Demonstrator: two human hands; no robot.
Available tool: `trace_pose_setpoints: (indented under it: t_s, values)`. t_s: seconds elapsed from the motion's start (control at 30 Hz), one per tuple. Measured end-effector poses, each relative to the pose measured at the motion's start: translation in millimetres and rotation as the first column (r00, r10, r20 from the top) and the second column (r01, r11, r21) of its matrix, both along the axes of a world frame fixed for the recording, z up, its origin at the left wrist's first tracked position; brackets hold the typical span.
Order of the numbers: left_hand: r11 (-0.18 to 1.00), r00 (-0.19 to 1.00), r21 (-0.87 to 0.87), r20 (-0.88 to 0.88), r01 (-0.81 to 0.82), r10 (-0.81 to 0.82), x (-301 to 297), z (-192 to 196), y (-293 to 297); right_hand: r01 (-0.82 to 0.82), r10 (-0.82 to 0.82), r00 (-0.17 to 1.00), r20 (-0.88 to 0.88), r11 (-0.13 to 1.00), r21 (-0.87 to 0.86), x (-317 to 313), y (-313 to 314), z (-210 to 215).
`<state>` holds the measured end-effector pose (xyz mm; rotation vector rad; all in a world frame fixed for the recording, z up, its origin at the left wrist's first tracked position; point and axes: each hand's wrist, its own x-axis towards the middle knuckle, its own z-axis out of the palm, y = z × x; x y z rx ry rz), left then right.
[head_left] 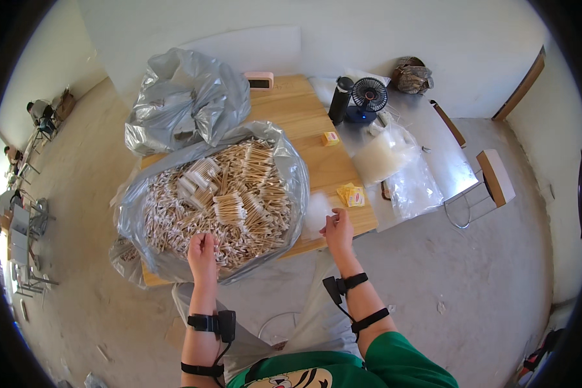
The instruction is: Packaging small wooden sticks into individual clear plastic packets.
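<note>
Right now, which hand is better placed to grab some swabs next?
Probably the left hand: it is at the near side of the swabs. The right hand looks farther off, outside the big bag and by the clear plastic.

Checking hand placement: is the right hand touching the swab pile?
Apart: the head view shows the grey bag's rim between right hand and swab pile.

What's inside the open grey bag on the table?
Wooden-stick cotton swabs fill the open grey bag, some in aligned clusters on top. The top layer hides whatever lies deeper.
</note>
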<state>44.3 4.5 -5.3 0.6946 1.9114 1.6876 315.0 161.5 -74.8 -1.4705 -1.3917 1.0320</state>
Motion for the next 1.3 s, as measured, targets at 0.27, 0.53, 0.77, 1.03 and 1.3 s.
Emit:
trace_pose_setpoints:
  t_s: [0.27, 0.53, 0.77, 1.03, 1.3]
  values:
    - [0.984, 0.871, -0.175, -0.475, 0.043, -0.123, -40.1, 0.7, 35.8, -0.119, -0.1, 0.804, 0.586, 0.938, 0.324, -11.7, 6.1, 21.0]
    - [0.925, 0.436, -0.369, -0.821, 0.084, -0.368, -67.4, 22.9, 81.4, -0.157, 0.036, 0.931, 0.364, 0.938, 0.309, 3.1, -23.3, 32.4]
    - [0.864, 0.471, -0.504, -0.761, 0.002, -0.446, -62.5, 12.7, 82.3, -0.146, 0.1, 0.973, 0.208, 0.965, 0.219, 3.8, -60.7, 35.5]
    - [0.904, 0.839, -0.407, -0.531, -0.128, -0.121, -87.0, -12.3, 74.3, -0.177, 0.139, 0.977, 0.16, 0.95, 0.256, 1.1, -72.3, 34.7]
    - [0.963, 0.934, -0.203, -0.342, -0.179, 0.101, -91.7, -1.8, 46.8, -0.211, 0.189, 0.975, 0.114, 0.949, 0.234, 4.6, -85.0, 40.7]
